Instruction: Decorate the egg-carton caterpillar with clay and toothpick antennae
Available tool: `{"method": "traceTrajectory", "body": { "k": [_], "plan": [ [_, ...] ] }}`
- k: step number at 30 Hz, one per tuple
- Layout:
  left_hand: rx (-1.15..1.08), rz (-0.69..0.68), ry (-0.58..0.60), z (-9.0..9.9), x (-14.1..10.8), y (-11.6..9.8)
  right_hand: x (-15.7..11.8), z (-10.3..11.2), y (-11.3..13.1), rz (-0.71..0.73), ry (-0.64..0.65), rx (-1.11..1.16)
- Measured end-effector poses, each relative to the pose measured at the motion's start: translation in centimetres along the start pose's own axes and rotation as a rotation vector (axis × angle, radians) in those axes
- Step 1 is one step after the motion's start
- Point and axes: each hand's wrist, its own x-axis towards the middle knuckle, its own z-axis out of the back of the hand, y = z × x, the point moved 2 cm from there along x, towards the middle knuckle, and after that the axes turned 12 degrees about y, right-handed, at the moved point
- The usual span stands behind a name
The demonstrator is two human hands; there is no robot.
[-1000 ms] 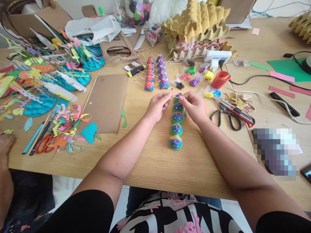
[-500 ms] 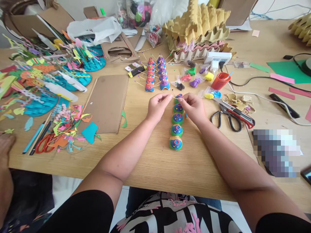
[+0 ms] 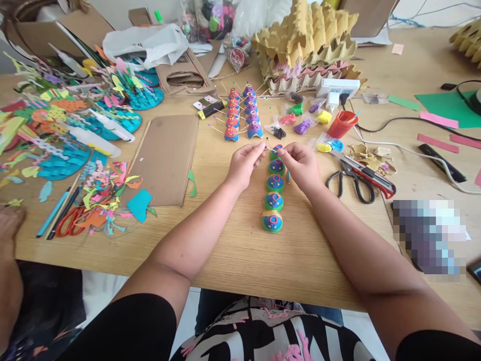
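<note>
A row of blue-and-green painted egg-carton cups (image 3: pixel 275 183), with pink rings and small dots on top, runs away from me down the middle of the table. Over its far end, my left hand (image 3: pixel 246 163) pinches with thumb and forefinger at one end of a thin stick (image 3: pixel 272 149). My right hand (image 3: pixel 300 165) is closed in a pinch at the stick's other end, partly covering the far cups. A second thin stick with a dark tip stands up close to my left fingertips. Beyond my hands are two similar rows, one red (image 3: pixel 232 120) and one purple (image 3: pixel 252 116), with thin ball-tipped sticks poking out.
Scissors (image 3: pixel 355 185) and a red box cutter (image 3: pixel 372 176) lie right of my right hand, near a red cup (image 3: pixel 342 124) and bagged clay (image 3: pixel 301 126). Cardboard (image 3: pixel 165 160) and paper scraps (image 3: pixel 108 195) lie left. Egg trays (image 3: pixel 304 40) are stacked behind. Another person's hand (image 3: pixel 10 220) rests far left.
My fingertips have shifted slightly, and the thin stick now lies flatter between them. My right hand has moved a little to the right. The cup row stays in place.
</note>
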Motion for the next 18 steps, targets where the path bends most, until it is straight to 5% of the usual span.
{"method": "traceTrajectory", "body": {
  "k": [18],
  "plan": [
    [0.011,-0.009,0.002,0.07,-0.03,0.09,-0.04,-0.07,-0.23,0.027,0.008,-0.024]
  ]
}}
